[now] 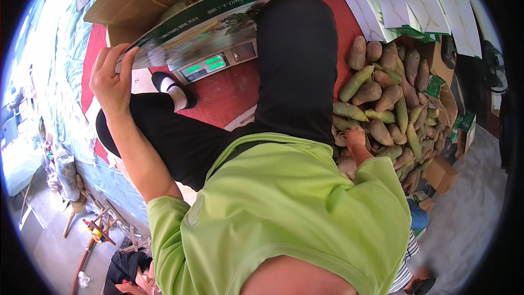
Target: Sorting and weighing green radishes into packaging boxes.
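My left hand point(112, 79) is closed on the near left corner of a cardboard box flap point(188, 30), thumb and fingers pinching its edge. The flap is printed green with a picture and tilts toward me. It belongs to a large open cardboard box point(131, 0) with rope handles; a pale rounded thing shows partly inside. At my right side, my right hand point(356, 139) reaches into a heap of long brown and green fruits or tubers point(382, 98), whose kind I cannot tell. Its fingers are mostly hidden, so any grip is unclear.
A scale with lit green displays point(204, 66) sits close below the flap. White and green cartons point(404, 0) stand at the far right. A small brown box point(440, 175) lies beside the heap. Other people point(131, 273) are at the lower edges. Red covering point(218, 90) lies underneath.
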A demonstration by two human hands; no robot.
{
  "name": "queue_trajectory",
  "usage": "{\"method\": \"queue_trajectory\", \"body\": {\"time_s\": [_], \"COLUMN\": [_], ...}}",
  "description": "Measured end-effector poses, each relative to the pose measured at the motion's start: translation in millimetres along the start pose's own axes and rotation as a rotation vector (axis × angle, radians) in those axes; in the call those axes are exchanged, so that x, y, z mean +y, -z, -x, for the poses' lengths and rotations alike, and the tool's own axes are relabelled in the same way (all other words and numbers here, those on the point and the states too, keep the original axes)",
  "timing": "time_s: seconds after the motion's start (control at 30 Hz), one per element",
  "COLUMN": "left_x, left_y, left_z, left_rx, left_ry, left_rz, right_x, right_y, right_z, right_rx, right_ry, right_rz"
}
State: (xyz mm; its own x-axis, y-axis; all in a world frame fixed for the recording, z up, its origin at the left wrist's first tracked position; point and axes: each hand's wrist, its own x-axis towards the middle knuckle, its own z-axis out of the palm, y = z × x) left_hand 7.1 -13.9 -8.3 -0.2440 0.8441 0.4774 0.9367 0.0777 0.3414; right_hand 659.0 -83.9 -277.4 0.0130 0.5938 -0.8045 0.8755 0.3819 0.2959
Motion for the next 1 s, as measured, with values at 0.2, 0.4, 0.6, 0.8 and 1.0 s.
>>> {"method": "queue_trajectory", "body": {"time_s": [0.2,0.4,0.6,0.8,1.0], "left_x": [1.3,3.2,5.1,7.1,5.6], "left_y": [4.3,1.0,5.7,7.2,8.0], "left_z": [1.1,-4.4,-2.3,-2.0,-5.0], "left_rx": [0.013,-0.039,-0.058,-0.056,-0.064], "left_ry": [0.017,-0.001,-0.011,-0.015,-0.025], "left_rz": [0.019,-0.008,0.006,-0.004,0.012], "right_x": [39.3,63.5,70.6,30.2,-57.4], "right_y": [33.3,70.2,190.7,399.8,530.8], "right_z": [20.2,26.0,27.6,101.2,93.1], "right_rx": [0.232,0.722,1.098,1.400,1.285], "right_ry": [-0.097,-0.311,-0.086,0.320,0.911], "right_rz": [-0.180,-0.687,-1.092,-1.529,-1.465]}}
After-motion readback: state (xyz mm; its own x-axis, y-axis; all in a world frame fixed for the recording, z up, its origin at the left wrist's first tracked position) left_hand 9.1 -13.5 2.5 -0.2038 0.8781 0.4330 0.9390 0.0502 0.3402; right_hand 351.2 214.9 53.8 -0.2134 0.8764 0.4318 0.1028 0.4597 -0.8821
